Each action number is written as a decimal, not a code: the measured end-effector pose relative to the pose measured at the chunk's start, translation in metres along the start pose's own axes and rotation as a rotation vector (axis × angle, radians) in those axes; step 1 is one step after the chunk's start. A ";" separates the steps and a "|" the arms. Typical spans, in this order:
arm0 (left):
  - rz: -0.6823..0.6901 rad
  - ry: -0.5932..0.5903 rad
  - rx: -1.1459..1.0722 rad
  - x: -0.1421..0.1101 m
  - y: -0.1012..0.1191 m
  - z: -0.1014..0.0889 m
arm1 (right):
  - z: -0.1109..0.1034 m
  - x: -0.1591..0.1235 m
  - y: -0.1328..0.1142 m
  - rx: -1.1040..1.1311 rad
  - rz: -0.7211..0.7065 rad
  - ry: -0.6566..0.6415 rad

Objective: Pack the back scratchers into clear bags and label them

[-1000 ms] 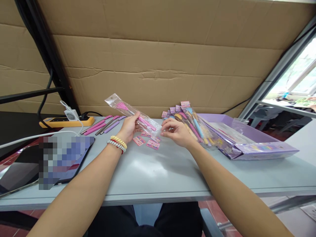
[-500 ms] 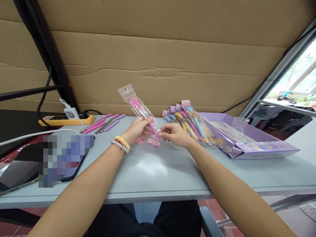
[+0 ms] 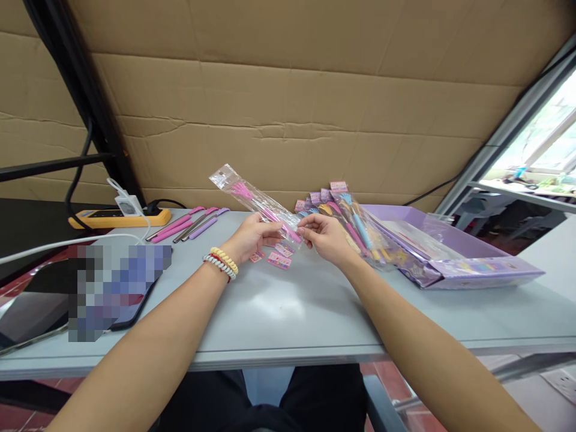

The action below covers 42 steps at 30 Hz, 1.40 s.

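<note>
A pink back scratcher [image 3: 243,191] lies inside a clear plastic bag [image 3: 224,176], tilted with its hand-shaped end up to the left. My left hand [image 3: 252,237] is closed around its lower half. At the bag's lower right end, the thumb and fingers of my right hand [image 3: 324,239] pinch the plastic. Small pink printed cards [image 3: 279,260] lie on the table just below my hands. To the right, a pile of bagged back scratchers [image 3: 360,231] in blue, yellow and pink rests by my right wrist.
Loose pink and purple back scratchers [image 3: 204,225] lie at the back left, near a yellow power strip [image 3: 119,218] with a white charger [image 3: 129,206]. A phone [image 3: 135,313] sits at the left. A purple box [image 3: 488,270] holding plastic bags stands right. Cardboard [image 3: 288,102] walls the back.
The bagged back scratcher has tilted lower toward the right. My right hand has shifted slightly right and up with the bag's end, and more of the printed cards shows beneath.
</note>
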<state>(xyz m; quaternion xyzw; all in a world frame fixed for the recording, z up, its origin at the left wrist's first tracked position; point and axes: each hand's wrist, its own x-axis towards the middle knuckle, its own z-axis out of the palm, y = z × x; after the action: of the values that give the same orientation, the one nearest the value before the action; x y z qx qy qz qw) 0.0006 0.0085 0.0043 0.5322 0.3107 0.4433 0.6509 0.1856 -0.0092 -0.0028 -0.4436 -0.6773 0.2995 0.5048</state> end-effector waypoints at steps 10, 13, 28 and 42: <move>0.018 0.017 0.124 0.001 -0.011 0.004 | 0.000 0.000 0.007 0.048 0.024 -0.088; 0.005 0.060 0.184 0.000 -0.009 0.006 | 0.001 0.000 0.007 0.087 0.027 -0.074; 0.036 -0.211 0.150 -0.001 -0.007 0.006 | -0.002 -0.001 0.003 0.009 0.170 -0.355; -0.156 -0.099 0.149 0.000 -0.010 0.010 | -0.001 0.003 0.011 -0.141 0.191 -0.232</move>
<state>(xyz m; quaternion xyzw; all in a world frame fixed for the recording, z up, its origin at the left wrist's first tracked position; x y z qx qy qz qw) 0.0122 0.0042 -0.0032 0.5746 0.3507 0.3403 0.6565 0.1897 -0.0019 -0.0107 -0.5027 -0.7052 0.3469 0.3601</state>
